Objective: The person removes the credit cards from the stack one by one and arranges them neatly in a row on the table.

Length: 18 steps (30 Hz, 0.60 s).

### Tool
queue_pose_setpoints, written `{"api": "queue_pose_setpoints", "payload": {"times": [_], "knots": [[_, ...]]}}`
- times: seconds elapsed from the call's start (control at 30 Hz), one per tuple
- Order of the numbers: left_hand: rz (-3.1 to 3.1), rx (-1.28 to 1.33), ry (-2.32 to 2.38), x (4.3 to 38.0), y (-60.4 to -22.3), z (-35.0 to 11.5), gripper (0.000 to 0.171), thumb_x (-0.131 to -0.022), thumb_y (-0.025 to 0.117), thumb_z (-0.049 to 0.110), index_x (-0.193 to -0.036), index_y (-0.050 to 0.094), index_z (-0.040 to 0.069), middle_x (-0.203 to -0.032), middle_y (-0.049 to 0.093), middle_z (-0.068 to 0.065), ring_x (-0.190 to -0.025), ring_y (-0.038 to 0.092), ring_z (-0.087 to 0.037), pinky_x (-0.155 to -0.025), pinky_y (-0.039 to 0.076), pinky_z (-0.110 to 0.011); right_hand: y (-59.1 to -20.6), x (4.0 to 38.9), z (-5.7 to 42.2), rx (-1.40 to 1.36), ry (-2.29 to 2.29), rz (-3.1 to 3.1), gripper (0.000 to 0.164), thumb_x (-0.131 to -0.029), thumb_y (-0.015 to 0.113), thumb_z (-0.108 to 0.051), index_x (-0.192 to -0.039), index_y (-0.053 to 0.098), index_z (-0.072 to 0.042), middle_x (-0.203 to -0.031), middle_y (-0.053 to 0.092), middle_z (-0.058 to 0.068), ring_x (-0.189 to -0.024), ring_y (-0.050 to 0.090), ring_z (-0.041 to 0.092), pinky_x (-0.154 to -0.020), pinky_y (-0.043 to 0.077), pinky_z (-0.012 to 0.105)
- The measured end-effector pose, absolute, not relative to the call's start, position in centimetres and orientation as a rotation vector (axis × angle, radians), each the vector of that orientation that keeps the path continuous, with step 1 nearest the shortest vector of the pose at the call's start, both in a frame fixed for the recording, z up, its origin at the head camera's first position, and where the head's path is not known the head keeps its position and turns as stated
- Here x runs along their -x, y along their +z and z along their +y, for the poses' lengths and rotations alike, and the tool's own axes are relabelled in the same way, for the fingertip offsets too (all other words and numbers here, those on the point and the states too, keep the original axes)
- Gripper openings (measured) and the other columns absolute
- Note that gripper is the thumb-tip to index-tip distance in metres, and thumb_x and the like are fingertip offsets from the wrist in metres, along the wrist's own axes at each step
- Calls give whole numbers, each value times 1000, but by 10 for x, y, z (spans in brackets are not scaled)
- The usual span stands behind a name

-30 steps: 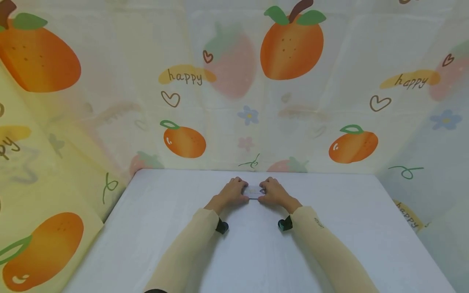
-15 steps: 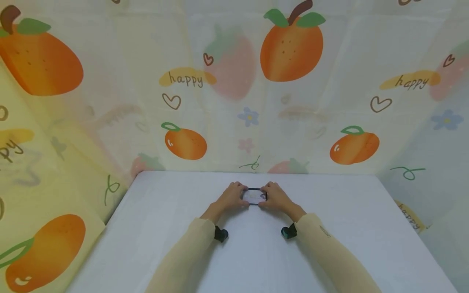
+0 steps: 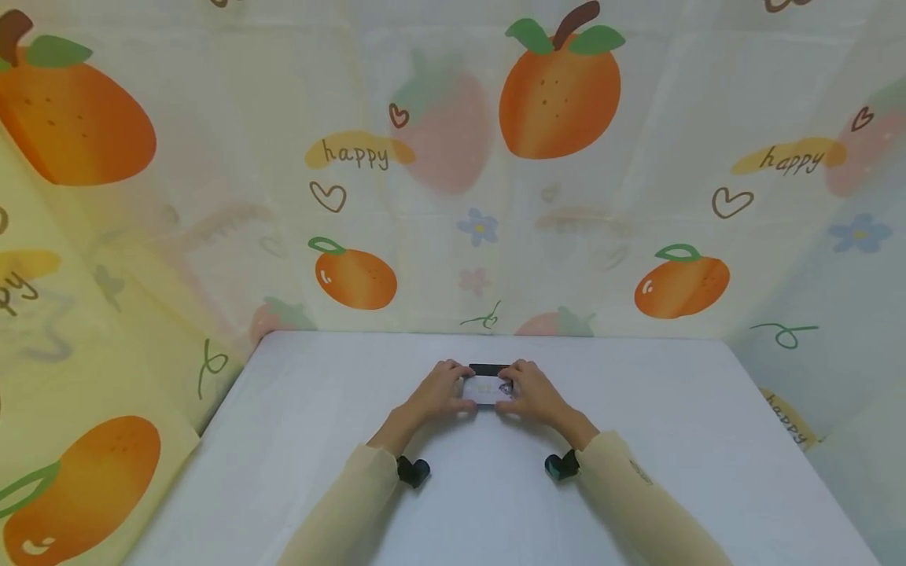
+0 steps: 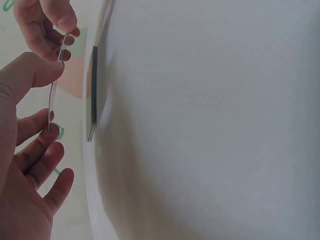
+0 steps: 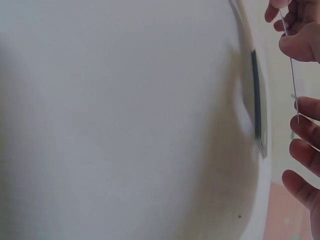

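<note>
A: Start from the left: what's at risk there?

B: Just below the centre of the head view, the left hand [image 3: 442, 393] pinches a thin sheet [image 3: 487, 390] by its left end. With so slim an edge, a loosened thumb could let that end drop.

A: And in the middle?

B: The sheet hangs between both hands, off the surface [image 3: 481, 503]. At upper left in the left wrist view it looks slightly bowed, so squeezing inward might crease it. A dark-edged flat object [image 4: 94, 85] lies on the surface beyond it; a slip could land the sheet on that crookedly.

A: The right?

B: The right hand [image 3: 535, 393] pinches the other end. Should one hand lower sooner, I'd expect the sheet to tilt or twist.
</note>
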<state>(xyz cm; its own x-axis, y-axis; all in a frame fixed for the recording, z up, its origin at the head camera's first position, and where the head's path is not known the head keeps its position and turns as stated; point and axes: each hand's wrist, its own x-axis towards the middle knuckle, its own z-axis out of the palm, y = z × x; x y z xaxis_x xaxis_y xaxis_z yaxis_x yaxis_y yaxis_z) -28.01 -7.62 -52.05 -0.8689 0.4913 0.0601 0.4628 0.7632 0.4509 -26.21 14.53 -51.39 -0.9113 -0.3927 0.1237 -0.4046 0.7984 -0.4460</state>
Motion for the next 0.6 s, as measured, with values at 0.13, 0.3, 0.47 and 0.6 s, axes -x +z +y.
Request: {"api": "queue_pose_setpoints", "payload": {"times": [0.13,0.3,0.47,0.6], "knots": [[2883,-789,786,272,-521,-85,56,-76,79,34,-123,63,9,-117,60,-11,-110,52,-26,-96,46,-42,-512,255,142,-700,777,-2929,49,-74,82,-30,-115,67,-6,-107,59,8,-98,51,23,-86,45,40],[2857,-777,814,259,-521,-94,55,-76,79,35,-123,63,10,-117,60,-11,-109,52,-25,-96,47,-43,-514,244,137,-712,802,-2925,49,-74,82,-31,-114,68,-7,-107,58,5,-100,51,22,-86,45,39],[2869,-781,791,247,-522,-102,53,-76,79,35,-121,64,12,-114,61,-8,-107,52,-22,-94,48,-42,-518,234,130,-704,828,-2940,50,-75,82,-34,-116,68,-8,-107,57,3,-99,50,19,-86,46,38],[2870,-794,798,237,-523,-108,53,-75,80,34,-120,64,11,-112,62,-7,-105,53,-23,-93,48,-42,-521,226,126,-713,830,-2945,51,-75,82,-35,-116,68,-9,-107,57,1,-100,50,16,-87,47,36]]}}
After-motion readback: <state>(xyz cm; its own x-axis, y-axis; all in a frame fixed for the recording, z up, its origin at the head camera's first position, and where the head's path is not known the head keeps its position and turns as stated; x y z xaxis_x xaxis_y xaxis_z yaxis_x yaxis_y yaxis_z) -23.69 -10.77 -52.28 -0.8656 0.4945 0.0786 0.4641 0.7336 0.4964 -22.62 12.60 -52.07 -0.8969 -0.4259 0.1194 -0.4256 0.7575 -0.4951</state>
